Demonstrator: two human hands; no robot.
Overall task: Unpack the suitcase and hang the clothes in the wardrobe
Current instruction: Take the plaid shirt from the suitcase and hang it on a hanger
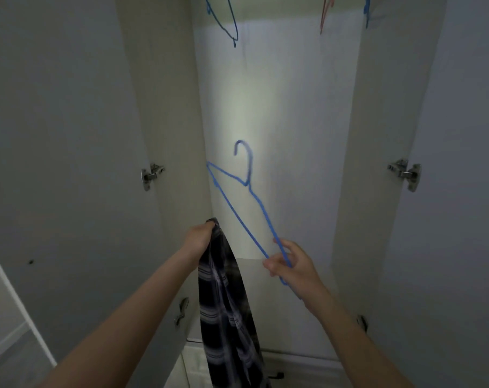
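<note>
Hands gripping shirt (pixel 226 298), hanger (pixel 237 200)

two forearms, bare, seemingly no sleeves

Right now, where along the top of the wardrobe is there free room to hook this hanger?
Free: the wide gap between the hanging blue wire hanger on the left and the pink wire hanger. Crowded: the right end, where pink and another blue hanger hang close.
</note>
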